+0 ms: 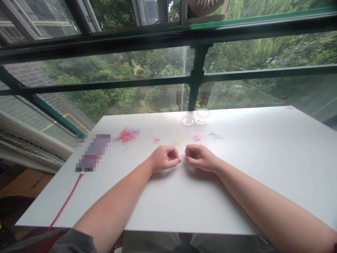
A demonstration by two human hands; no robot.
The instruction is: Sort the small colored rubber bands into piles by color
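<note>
My left hand [165, 158] rests on the white table [163, 207], its fingers curled into a loose fist and the thumb pointing toward the other hand. Facing it across a narrow gap is my right hand [201, 158], curled the same way. Nothing shows in either one. Just beyond the hands lie small piles of thin rubber bands: purple ones [156, 140], pale yellow ones [176, 141], pink ones [197, 138] and teal ones [216, 135]. A larger mixed heap of coloured rubber bands [128, 135] spreads farther left.
A clear round container [202, 116] and a shallow clear lid or dish [187, 121] stand at the table's back edge. On the left, a pixelated phone-like object [94, 153] has a red cable [65, 201] running off the front. Green-framed windows [196, 77] rise behind the table.
</note>
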